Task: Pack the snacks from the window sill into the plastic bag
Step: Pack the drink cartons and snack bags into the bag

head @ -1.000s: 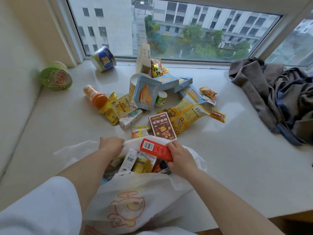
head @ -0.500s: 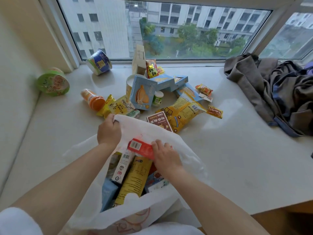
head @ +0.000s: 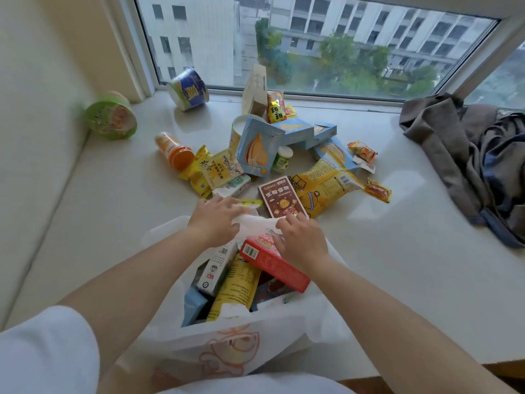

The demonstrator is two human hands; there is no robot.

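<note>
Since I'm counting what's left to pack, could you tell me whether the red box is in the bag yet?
In: the red box lies tilted atop the snacks inside the plastic bag, under the right hand.

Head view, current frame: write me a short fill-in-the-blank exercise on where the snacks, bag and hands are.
1. The red box lies in the mouth of the white plastic ____.
2. The green bowl lies on its side against the ____ wall.
3. The left hand grips the bag's far ____.
4. The grey clothes lie on the sill to the ____ of the snack pile.

Missing words: bag; left; rim; right
</note>
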